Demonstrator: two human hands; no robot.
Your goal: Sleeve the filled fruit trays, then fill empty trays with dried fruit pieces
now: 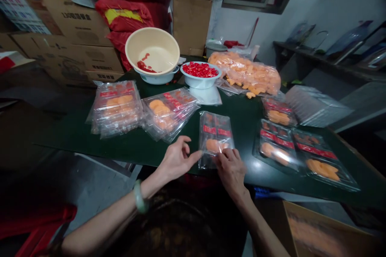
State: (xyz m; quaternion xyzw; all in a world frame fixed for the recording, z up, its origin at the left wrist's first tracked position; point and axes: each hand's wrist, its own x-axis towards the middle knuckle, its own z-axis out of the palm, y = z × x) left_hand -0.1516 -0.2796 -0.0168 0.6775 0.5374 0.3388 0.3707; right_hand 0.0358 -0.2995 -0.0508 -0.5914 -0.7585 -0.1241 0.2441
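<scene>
W/ the packet (216, 135) nearer me than the red-filled bowl (200, 84), my R hand (231, 169) seems to pinch its near part, L hand (176, 159) is unclenched, thumb by packet's edge, so imo best keep it flat.

A clear rectangular plastic packet (215, 137) holding rounded orange pieces (212, 145) and red strips (209, 129) lies flat on the dark green counter (245, 128).

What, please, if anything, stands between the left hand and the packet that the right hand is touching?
Nothing visible does: the left hand has its thumb at the left edge of the packet. The fanned packets lie beyond the hand, out of the way.
</scene>
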